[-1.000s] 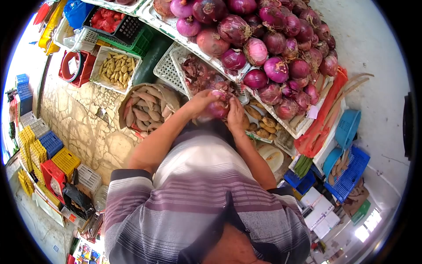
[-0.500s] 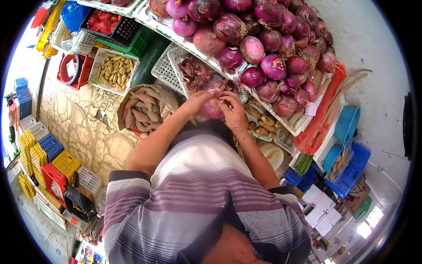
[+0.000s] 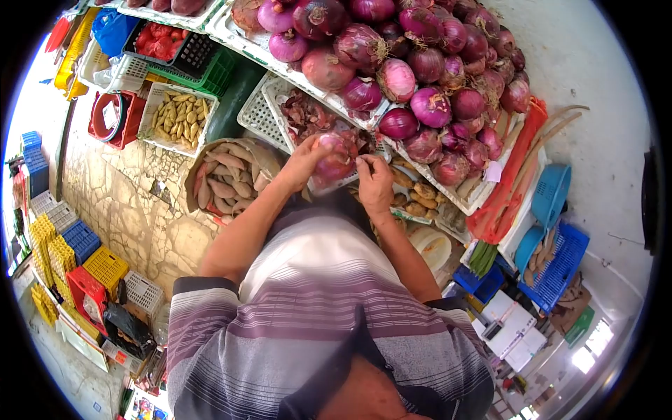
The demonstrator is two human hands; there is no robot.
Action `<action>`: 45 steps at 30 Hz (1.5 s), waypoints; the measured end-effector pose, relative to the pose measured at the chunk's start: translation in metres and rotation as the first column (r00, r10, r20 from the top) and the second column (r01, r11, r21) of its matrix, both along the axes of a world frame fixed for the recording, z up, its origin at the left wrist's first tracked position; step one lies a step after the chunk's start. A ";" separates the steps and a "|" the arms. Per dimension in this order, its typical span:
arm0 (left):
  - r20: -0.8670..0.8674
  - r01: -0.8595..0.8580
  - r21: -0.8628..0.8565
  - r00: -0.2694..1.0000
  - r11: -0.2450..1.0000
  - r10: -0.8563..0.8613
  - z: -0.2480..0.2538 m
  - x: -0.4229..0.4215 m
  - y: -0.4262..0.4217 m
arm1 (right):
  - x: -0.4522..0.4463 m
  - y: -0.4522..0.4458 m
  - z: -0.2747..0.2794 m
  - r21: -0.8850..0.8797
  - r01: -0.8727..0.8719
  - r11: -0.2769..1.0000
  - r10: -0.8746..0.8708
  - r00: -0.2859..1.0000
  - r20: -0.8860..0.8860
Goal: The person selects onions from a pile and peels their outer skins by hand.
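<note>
Beside patterned flooring (image 3: 140,234), over a white crate (image 3: 278,117) at its near edge, the left hand (image 3: 302,164) clasps a red onion (image 3: 336,161), apparently mid-peeling, which calls for pinching skin, while the right hand (image 3: 376,183) curls alongside, contents unclear.

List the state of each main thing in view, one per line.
Onion: held in the left hand, extent of peeling unclear
Left hand: gripping the onion
Right hand: fingers pinched together, beside the onion
Onion heap: piled high
Onion skins: loose, in a crate
Sack: open, filled with brown tubers
White basket: open, filled with yellow tubers
Red netting: crumpled
</note>
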State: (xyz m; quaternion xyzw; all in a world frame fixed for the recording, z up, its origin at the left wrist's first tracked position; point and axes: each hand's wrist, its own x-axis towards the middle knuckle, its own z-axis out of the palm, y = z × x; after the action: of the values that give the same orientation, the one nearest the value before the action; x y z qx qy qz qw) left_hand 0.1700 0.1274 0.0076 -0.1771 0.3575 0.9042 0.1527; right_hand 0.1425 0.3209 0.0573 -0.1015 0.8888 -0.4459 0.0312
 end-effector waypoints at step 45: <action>0.031 -0.071 -0.122 0.997 0.990 0.075 -0.009 0.013 -0.009 | -0.010 -0.018 -0.013 0.009 0.034 0.999 -0.035 0.993 0.114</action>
State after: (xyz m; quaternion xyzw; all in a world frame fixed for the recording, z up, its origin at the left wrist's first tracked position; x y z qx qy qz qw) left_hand 0.1834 0.1182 -0.0018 -0.2152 0.4018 0.8827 0.1148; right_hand 0.1327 0.3031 0.0438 -0.0603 0.8886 -0.4485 0.0746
